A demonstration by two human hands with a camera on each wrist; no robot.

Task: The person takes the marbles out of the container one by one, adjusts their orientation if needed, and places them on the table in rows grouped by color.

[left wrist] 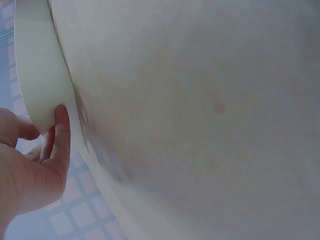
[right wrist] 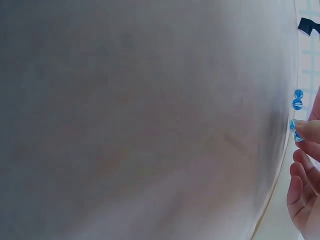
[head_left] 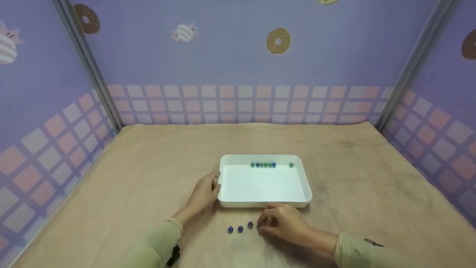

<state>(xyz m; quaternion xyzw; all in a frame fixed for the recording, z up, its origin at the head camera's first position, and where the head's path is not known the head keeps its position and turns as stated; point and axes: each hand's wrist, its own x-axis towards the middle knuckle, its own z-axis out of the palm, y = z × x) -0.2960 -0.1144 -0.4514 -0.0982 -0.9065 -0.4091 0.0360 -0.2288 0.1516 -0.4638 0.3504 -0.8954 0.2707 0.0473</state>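
A white tray sits on the cloth-covered table, with several green and blue marbles along its far inner side. My left hand holds the tray's left side, its fingertips against the outer wall in the left wrist view. In front of the tray, my right hand pinches a blue marble between thumb and forefinger, low at the cloth. Three more marbles lie to its left: a near one, a middle one and a far-left one.
Beige cloth covers the table, creased and stained in places. Purple walls with a checked border enclose it at the back and both sides, with grey metal posts at the corners. A small black object shows beside the left sleeve.
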